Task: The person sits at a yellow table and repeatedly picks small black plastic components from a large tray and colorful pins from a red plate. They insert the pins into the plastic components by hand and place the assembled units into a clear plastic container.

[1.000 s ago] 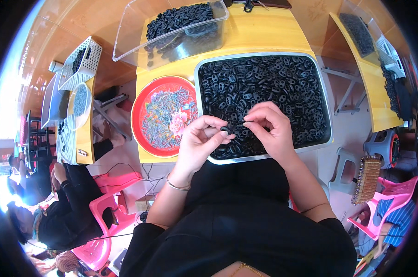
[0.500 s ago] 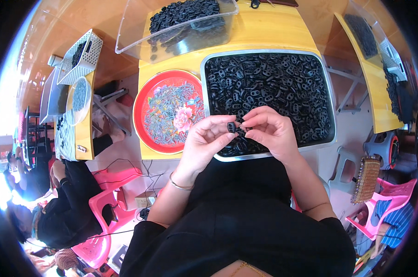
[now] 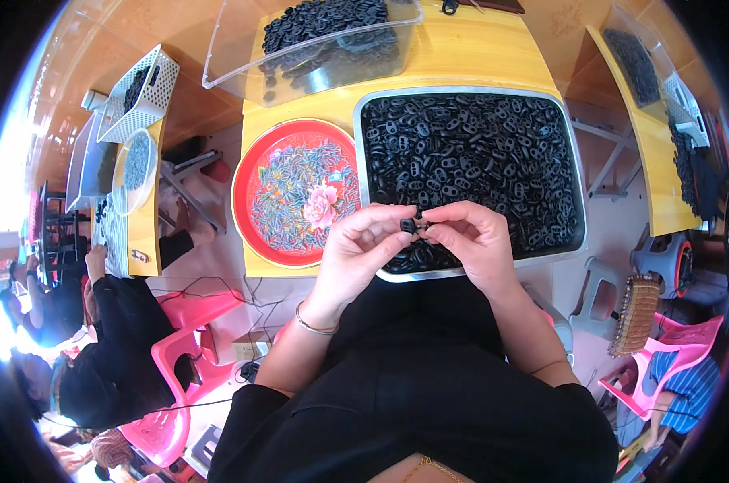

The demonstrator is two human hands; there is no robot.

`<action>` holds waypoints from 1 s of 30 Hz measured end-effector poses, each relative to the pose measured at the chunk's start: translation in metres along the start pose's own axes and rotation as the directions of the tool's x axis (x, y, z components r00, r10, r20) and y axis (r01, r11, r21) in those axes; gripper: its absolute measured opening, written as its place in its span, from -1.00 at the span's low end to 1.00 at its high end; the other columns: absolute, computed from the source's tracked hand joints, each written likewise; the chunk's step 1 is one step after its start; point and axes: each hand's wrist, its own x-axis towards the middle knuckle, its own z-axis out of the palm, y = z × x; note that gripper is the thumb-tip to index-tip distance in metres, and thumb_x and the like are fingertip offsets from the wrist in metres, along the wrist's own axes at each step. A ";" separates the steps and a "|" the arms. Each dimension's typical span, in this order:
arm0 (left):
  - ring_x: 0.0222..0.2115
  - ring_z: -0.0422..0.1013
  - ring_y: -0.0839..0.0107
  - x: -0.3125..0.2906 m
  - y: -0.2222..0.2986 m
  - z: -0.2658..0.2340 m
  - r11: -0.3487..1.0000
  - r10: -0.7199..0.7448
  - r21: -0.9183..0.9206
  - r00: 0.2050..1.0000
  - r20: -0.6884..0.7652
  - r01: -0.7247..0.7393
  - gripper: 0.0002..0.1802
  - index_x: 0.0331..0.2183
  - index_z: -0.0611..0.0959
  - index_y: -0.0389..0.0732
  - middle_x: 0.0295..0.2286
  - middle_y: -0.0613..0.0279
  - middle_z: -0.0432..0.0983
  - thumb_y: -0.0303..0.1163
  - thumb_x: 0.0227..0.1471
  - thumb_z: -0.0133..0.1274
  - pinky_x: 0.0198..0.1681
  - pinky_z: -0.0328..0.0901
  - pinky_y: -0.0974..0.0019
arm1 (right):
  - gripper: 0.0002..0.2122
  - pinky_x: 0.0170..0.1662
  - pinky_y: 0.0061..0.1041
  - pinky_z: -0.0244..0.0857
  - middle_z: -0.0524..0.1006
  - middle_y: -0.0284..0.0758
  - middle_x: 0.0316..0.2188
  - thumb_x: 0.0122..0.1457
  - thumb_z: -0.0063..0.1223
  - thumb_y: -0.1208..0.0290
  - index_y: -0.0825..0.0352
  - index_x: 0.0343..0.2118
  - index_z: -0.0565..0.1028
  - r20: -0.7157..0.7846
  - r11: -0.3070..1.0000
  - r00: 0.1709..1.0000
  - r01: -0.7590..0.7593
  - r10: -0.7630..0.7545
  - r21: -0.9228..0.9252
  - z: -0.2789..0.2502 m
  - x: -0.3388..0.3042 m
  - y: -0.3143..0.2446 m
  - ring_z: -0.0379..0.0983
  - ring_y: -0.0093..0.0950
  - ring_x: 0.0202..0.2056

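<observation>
Over the near edge of a metal tray [image 3: 587, 189] my hands meet. My left hand [image 3: 363, 240] pinches a small black cord lock piece [image 3: 408, 226] between thumb and fingertips. Touching it from the other side are the closed thumb and forefinger of my right hand [image 3: 473, 237]; whatever they grip is too small to make out. Loose black cord lock pieces [image 3: 469, 153], many with two holes, heap up in the tray below. To the left, a round red tray [image 3: 243, 205] holds many thin silvery pieces [image 3: 288, 181], resembling small springs, over a printed pink flower.
A clear plastic bin [image 3: 332, 72] of black parts stands at the back of the yellow table [image 3: 477, 56]. Side tables carry a white basket [image 3: 151, 101] and more black parts [image 3: 682, 165]. Other people sit left and right near pink chairs [image 3: 191, 322].
My right fingertips have closed in against the black piece, which has turned in my left fingers. The person at the left has raised an arm toward the side table.
</observation>
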 end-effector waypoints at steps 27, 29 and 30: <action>-0.35 0.46 0.48 -0.005 0.000 -0.002 1.000 0.016 -0.014 0.999 -0.028 -0.017 -0.74 -0.25 0.45 -0.33 -0.38 0.19 0.50 -0.67 -0.07 0.03 -0.27 0.39 0.46 | -0.87 -0.35 -0.74 0.31 0.50 -0.36 -0.44 0.02 0.01 0.67 0.43 -0.33 0.46 -0.050 1.000 0.999 -0.001 -0.001 -0.028 0.008 -0.006 -0.005 0.43 -0.70 -0.44; -0.35 0.46 0.48 -0.005 0.000 -0.001 1.000 0.016 -0.013 1.000 -0.026 -0.016 -0.75 -0.26 0.45 -0.33 -0.38 0.18 0.50 -0.67 -0.07 0.04 -0.27 0.39 0.46 | -0.87 -0.36 -0.75 0.30 0.50 -0.37 -0.45 0.01 0.01 0.67 0.42 -0.34 0.45 -0.056 1.000 0.998 -0.015 0.015 -0.007 0.009 -0.006 -0.006 0.43 -0.71 -0.44; -0.35 0.46 0.48 -0.005 0.000 -0.001 1.000 0.023 -0.010 0.999 -0.029 -0.024 -0.75 -0.26 0.45 -0.33 -0.38 0.18 0.50 -0.67 -0.07 0.04 -0.26 0.39 0.46 | -0.87 -0.36 -0.75 0.30 0.50 -0.38 -0.46 0.01 0.01 0.67 0.42 -0.34 0.45 -0.047 1.000 0.999 -0.017 0.017 -0.003 0.009 -0.006 -0.006 0.43 -0.71 -0.44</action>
